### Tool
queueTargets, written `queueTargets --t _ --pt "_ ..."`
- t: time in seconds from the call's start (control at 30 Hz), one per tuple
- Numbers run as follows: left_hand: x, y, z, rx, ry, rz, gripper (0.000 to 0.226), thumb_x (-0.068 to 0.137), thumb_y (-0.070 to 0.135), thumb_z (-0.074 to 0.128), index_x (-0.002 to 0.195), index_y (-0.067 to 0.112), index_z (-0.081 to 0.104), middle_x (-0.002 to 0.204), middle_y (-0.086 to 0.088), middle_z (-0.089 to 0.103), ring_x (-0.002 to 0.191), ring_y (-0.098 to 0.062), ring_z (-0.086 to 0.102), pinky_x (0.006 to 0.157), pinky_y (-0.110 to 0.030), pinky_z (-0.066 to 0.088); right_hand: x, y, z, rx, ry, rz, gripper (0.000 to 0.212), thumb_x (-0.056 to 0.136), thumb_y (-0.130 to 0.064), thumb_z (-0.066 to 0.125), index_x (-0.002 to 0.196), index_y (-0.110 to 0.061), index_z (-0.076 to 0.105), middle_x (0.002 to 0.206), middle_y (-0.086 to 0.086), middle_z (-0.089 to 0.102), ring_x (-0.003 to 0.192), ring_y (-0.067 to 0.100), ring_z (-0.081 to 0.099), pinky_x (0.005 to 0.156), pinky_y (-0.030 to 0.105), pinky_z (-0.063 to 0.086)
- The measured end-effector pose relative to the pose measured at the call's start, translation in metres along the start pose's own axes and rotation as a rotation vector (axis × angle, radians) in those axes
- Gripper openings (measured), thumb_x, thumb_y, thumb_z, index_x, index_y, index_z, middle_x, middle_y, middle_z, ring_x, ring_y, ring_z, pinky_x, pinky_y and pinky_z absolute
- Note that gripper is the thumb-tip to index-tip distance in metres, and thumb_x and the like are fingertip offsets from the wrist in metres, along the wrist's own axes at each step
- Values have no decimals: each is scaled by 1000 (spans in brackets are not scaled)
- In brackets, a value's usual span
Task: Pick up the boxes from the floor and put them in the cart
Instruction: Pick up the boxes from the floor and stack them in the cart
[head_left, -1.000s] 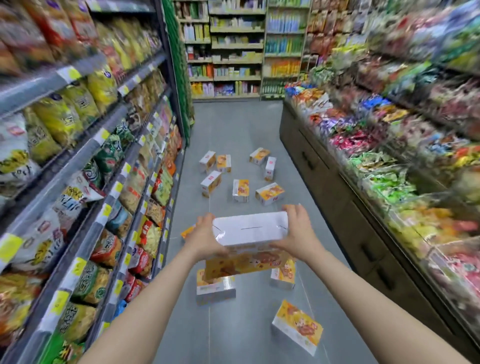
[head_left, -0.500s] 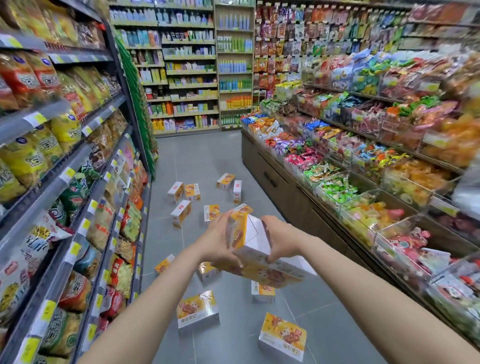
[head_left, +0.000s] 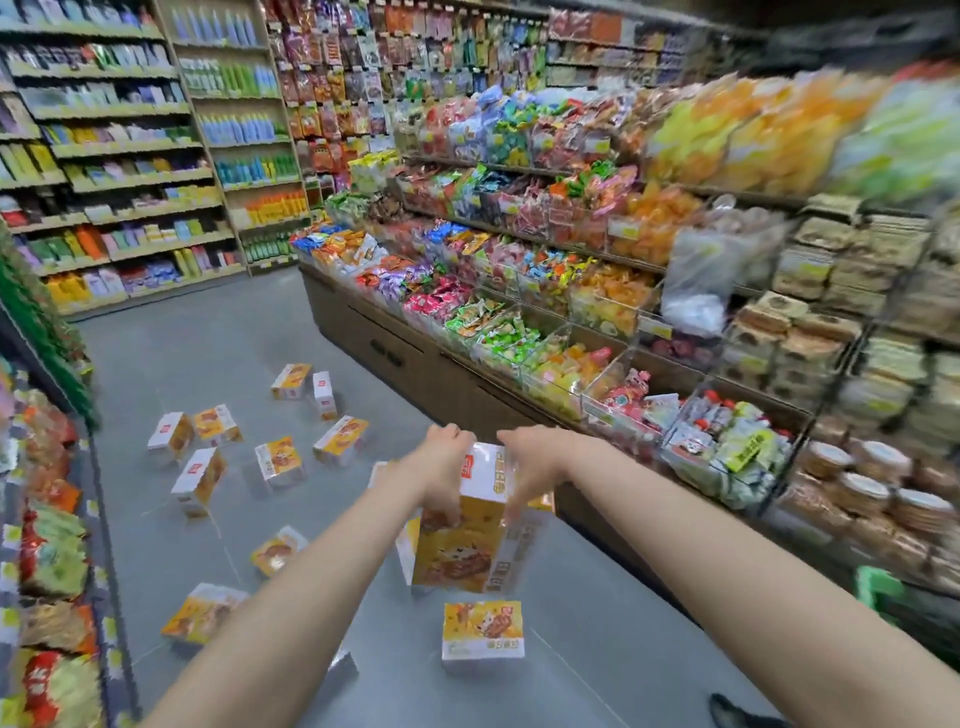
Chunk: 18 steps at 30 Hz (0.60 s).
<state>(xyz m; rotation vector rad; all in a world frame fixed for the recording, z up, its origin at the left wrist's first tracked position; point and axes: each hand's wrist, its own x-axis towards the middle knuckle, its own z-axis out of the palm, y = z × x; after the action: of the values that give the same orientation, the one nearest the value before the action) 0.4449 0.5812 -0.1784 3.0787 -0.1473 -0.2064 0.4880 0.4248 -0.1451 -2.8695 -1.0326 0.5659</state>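
Since half a second ago the view has swung right, so the candy display fills more of the scene, and the stack of white and orange cardboard boxes (head_left: 470, 525) held by the person now stands on end instead of lying tilted. Both hands grip it from above: the left hand (head_left: 442, 474) wraps the left side with fingers curled down the printed front, and the right hand (head_left: 524, 470) clasps the right side, its fingers blurred. The held stack hangs over the grey tiled floor (head_left: 197, 332), in front of the person.

More rectangular boxes of the same kind lie scattered on the floor, such as one flat box (head_left: 482, 636) just below the held stack and one box (head_left: 198, 482) standing further left. No cart can be made out with certainty.

Clear plastic bins (head_left: 613, 384) on the right hold glossy wrapped sweets in many colours. Shelves at the back carry rows of bottles (head_left: 244, 124).
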Motion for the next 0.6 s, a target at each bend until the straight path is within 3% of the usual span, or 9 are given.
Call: queueTargets --t 0.07,0.13,0.27,0.33,0.43,0.53,0.6 --pt "13 25 2 -22 -11 69 96 58 35 85 135 9 33 128 -9 39 118 -26 36 100 -35 40 -13 15 14 -35 42 92 84 59 -45 84 124 -11 44 125 8 50 117 28 53 91 37 47" --pt "18 48 6 -89 0 134 100 58 35 85 137 10 29 128 -9 38 118 -26 35 100 -34 37 -29 36 19 -33 103 144 80 58 -42 85 120 -12 44 118 6 49 109 25 54 82 34 46" --pt "20 83 9 -421 30 181 134 53 38 90 150 12 2 152 -7 15 143 -26 13 117 -39 21 -77 88 21 93 120 228 82 55 -43 85 120 -17 43 118 2 51 104 19 53 87 37 51" --pt "18 93 10 -514 -23 142 145 47 45 91 151 19 -7 158 -2 6 147 -24 3 119 -43 17 -106 109 23 181 149 247 77 59 -38 85 120 -18 42 116 0 51 103 18 53 87 32 49" --pt "18 121 21 -459 -158 169 135 51 41 91 151 18 3 158 0 15 146 -22 14 117 -40 24 -164 132 23 359 210 266 65 68 -22 83 119 -18 42 111 -5 52 102 12 53 84 20 44" --pt "13 165 25 -474 -221 246 116 57 32 90 147 20 18 147 3 36 135 -19 37 105 -31 37 -218 161 32 455 244 323 72 70 -23 83 128 -12 41 121 0 49 111 18 50 90 26 40" --pt "9 200 27 -480 -241 275 118 55 34 90 148 20 18 147 4 37 133 -17 40 105 -31 39 -256 182 48 490 252 389 81 67 -29 84 132 -16 38 124 -3 46 115 15 47 95 27 40"
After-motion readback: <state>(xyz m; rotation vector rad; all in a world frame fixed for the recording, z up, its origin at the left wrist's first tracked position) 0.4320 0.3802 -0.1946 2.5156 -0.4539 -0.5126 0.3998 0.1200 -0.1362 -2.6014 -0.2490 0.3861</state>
